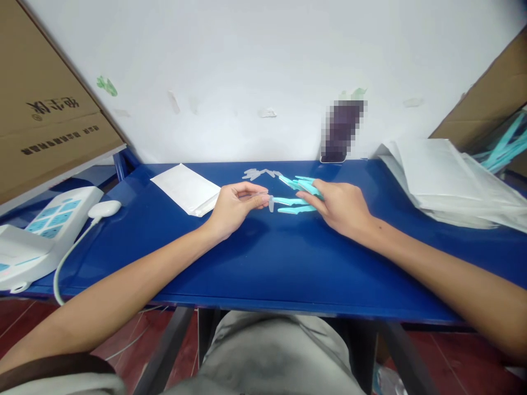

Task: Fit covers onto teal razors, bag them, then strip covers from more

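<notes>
On my feed I count one white packet point(185, 189), the left hand point(234, 206) pinching at least one translucent piece point(271, 204), then at least four turquoise sticks point(291, 210) over the blue table point(263, 263), gripped by the right hand point(343, 204).

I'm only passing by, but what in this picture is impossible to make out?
All in the head view:
- Turquoise tools: far ends hidden by the right hand.
- Small clear piece at the left hand: too small, partly covered by the fingers.
- Phone-like object: covered by pixelation.
- Turquoise items at far right: cut off by the picture's edge.
- Cardboard box at left: likewise cut off.
</notes>
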`<state>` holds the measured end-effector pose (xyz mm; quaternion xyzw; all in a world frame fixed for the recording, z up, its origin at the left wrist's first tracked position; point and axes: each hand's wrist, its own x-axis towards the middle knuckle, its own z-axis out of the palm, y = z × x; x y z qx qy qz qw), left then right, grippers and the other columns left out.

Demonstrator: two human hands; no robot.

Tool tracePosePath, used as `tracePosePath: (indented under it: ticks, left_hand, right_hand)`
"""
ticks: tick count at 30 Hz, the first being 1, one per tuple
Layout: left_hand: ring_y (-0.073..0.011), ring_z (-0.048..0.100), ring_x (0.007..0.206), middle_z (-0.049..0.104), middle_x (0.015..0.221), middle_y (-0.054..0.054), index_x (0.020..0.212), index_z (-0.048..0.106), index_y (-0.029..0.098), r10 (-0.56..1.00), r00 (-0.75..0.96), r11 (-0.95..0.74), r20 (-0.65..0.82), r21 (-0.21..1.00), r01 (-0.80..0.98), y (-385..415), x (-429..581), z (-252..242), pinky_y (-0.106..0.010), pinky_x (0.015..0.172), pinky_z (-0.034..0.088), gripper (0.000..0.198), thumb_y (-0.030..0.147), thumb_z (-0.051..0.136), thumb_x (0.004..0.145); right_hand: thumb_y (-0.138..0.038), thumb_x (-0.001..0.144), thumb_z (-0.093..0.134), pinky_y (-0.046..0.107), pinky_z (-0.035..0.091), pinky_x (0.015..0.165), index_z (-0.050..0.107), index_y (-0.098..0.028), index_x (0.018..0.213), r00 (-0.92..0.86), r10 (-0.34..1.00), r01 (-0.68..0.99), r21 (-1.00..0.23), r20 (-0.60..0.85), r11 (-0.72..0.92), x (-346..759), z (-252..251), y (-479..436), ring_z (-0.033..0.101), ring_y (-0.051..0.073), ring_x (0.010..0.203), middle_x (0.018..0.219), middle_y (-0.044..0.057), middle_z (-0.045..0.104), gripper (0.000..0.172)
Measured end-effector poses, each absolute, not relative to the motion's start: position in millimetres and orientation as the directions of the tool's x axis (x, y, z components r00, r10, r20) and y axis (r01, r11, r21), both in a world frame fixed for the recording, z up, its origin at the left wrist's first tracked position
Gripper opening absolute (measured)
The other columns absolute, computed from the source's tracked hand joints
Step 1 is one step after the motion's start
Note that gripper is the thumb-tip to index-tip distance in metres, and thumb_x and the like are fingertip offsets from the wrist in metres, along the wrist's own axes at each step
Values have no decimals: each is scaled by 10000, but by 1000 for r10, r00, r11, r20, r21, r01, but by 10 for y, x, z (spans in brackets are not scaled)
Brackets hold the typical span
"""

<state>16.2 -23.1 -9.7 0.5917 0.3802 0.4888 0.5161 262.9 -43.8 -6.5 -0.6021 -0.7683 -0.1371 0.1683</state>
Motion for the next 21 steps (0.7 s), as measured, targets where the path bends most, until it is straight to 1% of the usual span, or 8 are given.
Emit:
tracePosePath:
  ticks: [3,8,14,16,18,19,21]
  left_hand:
    - [-136,703,680,773,819,-54,852,776,145,951,237,-187,196,980,-61,-244,176,-94,-285,720,594,309,330,922,653]
    - [-150,702,699,761,764,-46,856,774,139,964,235,-102,122,990,-96,-268,217,-106,-311,762,582,356,343,940,616]
    - [-176,708,827,783,903,-72,891,794,153,962,244,-121,125,992,-30,-291,274,-126,-314,826,551,394,400,935,617]
    - [-169,692,827,774,909,-73,919,792,154,955,268,-128,126,992,-13,-288,270,-115,-301,805,537,398,454,892,678]
    - [-141,645,750,740,839,-50,931,778,153,950,279,-155,141,987,32,-280,249,-101,-272,719,502,400,516,812,765]
    - [-123,598,682,696,761,-25,916,765,153,946,282,-186,158,980,76,-275,233,-94,-257,658,465,399,538,761,811]
    - [-102,472,574,555,618,23,820,719,156,922,324,-290,210,931,220,-269,195,-85,-254,572,364,401,546,656,894]
  right_hand:
    - [-681,1009,258,276,185,545,557,-187,783,-231,861,968,14,452,252,2622,-72,-451,520,173,548,622,56,602,620]
    - [-666,1009,304,280,184,543,543,-187,762,-235,835,965,16,497,262,2590,-68,-467,510,164,539,624,49,597,589]
    - [-640,1010,354,273,222,547,507,-195,743,-246,827,948,-55,505,315,2540,-63,-498,488,159,525,607,40,579,541]
    - [-632,1004,385,270,231,549,488,-199,730,-227,841,946,-93,491,310,2556,-59,-500,476,155,513,591,33,566,522]
    - [-629,997,407,269,227,555,478,-203,722,-200,850,950,-118,487,291,2587,-54,-493,477,157,515,587,30,563,511]
    - [-630,995,411,269,221,557,473,-204,718,-185,853,953,-124,489,278,2605,-51,-487,479,159,520,586,31,561,512]
    - [-641,993,400,271,207,559,465,-206,709,-157,856,960,-127,493,249,2641,-44,-471,479,162,525,582,33,556,523]
